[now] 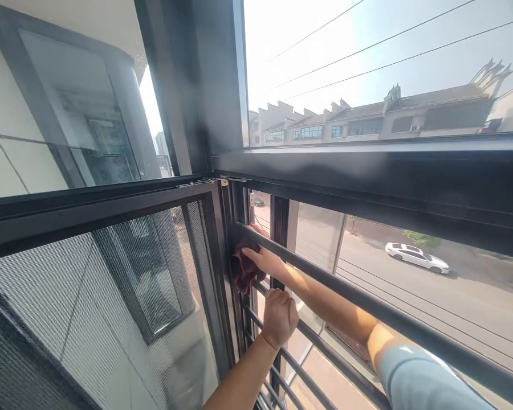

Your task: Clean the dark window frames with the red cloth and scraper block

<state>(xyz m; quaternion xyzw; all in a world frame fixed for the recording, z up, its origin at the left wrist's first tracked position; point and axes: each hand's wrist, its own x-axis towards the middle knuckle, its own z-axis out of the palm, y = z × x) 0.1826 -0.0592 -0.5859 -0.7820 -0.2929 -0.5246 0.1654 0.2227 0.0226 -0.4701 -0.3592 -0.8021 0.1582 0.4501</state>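
A dark red cloth [244, 267] is bunched against the end of the railing, close to the window's corner post. My right hand [267, 261] grips it, the thumb showing on top of the folds and the other fingers partly hidden behind the top rail [325, 278]. Lower and nearer to me, my left hand [280, 316] is closed in a fist around a lower rail [320, 344]. My right forearm passes behind the top rail, on its outer side.
On the left stands a dark-framed mesh screen [123, 285] beneath a glass pane [81, 108]. A thick dark window beam [367, 176] crosses above the hands. Outside, far below, are a road and a white car [416, 257].
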